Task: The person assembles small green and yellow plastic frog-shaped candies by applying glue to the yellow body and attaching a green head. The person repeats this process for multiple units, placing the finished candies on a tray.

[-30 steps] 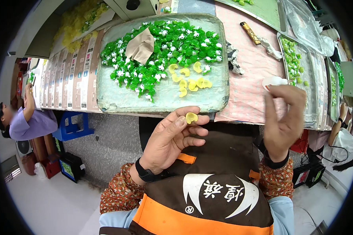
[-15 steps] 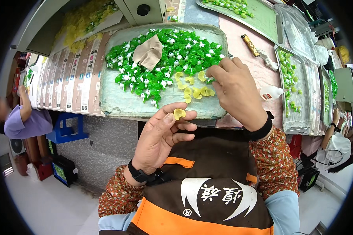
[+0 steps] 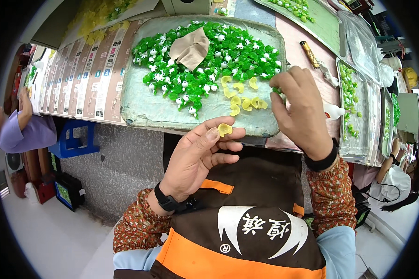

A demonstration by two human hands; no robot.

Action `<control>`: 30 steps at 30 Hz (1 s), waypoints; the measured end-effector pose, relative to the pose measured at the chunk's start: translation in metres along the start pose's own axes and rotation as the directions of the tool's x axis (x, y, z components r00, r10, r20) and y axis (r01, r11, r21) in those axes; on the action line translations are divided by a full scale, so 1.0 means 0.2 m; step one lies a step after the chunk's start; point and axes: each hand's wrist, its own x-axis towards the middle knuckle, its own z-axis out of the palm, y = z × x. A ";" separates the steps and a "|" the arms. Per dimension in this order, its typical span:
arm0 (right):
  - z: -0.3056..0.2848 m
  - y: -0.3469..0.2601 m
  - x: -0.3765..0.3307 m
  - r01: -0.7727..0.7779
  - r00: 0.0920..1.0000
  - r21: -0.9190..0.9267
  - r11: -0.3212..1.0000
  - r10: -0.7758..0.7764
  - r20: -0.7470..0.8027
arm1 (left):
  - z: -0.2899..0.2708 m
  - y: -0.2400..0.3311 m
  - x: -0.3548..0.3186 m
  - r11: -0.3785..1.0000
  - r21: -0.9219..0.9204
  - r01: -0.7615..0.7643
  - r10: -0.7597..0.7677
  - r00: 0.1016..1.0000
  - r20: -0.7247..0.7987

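Note:
My left hand (image 3: 196, 156) holds a small yellow cup-shaped plastic piece (image 3: 225, 129) between thumb and index finger, just off the tray's near edge; its other fingers are curled loosely. Over the tray's right side my right hand (image 3: 305, 111) is closed in a pinch, with a bit of a small green piece (image 3: 276, 90) showing at the fingertips; the rest of it is hidden. The shallow tray (image 3: 144, 107) bears a heap of green pieces with white eyeballs (image 3: 239, 58). Several loose yellow pieces (image 3: 246, 103) lie between the heap and my hands.
A beige cloth scrap (image 3: 191, 49) rests on the heap. Right of the tray are a lighter (image 3: 309, 53), a white bottle (image 3: 334, 111) and another tray of green pieces (image 3: 348, 93). A blue stool (image 3: 74, 142) stands at left. Other people sit at both sides.
My right hand has drawn slightly right, away from the yellow pieces. The left hand still holds its yellow piece. The whole view has shifted a little.

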 end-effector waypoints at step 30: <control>0.00 -0.23 -0.55 0.044 0.954 0.248 0.968 0.033 -0.297 | 0.21 -0.30 0.07 0.998 0.051 0.023 -0.023 1.000 -0.002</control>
